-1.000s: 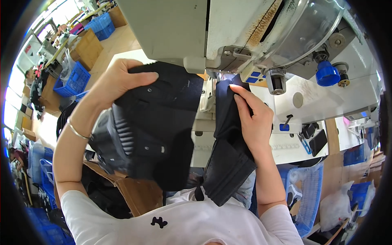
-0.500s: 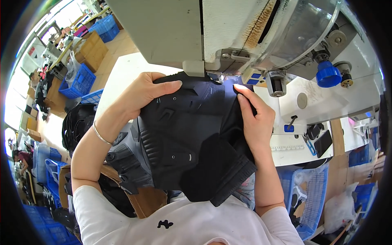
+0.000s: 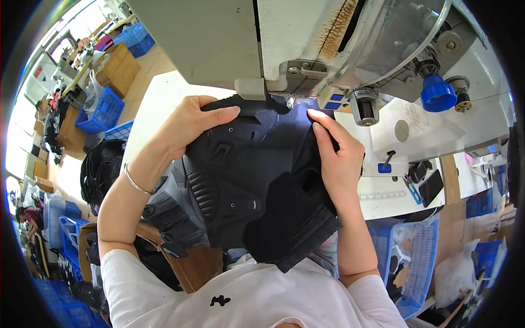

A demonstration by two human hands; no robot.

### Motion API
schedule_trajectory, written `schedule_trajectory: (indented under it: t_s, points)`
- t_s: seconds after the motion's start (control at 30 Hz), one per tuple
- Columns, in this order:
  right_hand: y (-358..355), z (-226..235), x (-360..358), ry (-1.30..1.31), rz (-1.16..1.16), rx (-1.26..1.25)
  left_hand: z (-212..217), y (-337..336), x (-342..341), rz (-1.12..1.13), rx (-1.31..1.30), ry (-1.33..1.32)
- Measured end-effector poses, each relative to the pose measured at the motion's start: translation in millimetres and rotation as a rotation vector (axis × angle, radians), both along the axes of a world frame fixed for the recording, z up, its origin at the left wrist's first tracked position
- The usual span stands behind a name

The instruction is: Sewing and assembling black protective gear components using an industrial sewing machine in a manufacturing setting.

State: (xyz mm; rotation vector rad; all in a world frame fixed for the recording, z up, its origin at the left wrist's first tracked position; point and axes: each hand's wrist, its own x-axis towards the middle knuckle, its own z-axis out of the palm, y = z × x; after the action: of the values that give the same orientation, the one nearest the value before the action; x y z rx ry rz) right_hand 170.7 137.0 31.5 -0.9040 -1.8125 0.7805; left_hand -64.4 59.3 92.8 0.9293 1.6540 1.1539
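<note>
A black fabric piece with moulded ribs, small eyelets and a gathered lower edge spans my two hands. Its upper edge lies at the needle area of a sewing machine, lit by a small lamp. My left hand grips the upper left part, thumb on top and fingers underneath. At the upper right edge, my right hand pinches the cloth between thumb and fingers. Grey and black pieces of similar material lie below, left of the fabric in my hands.
A white table extends left of the machine. To the right lie a clear ruler, blue-handled snips and a black phone-like slab. Blue crates stand at the right, and an open cardboard box sits near my lap.
The fabric's upper edge shifts slightly at the needle area, and its lower edge swings a little. Both hands keep their hold. The whole view shifts slightly.
</note>
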Motion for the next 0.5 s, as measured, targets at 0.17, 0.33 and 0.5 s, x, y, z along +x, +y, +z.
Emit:
schedule_trajectory:
  t_s: [0.17,0.33,0.5]
  points:
    - [-0.1,0.6,0.0,-0.014,-0.016,-0.001,2.1,-2.2,1.6,-0.014,0.046,-0.005]
    - [0.5,-0.1,0.3,-0.014,-0.019,0.012,0.8,0.2,3.5,0.002,0.034,0.013]
    - [0.3,-1.6,0.6,-0.029,-0.021,0.003,-3.3,0.2,-0.2,0.002,0.020,0.017]
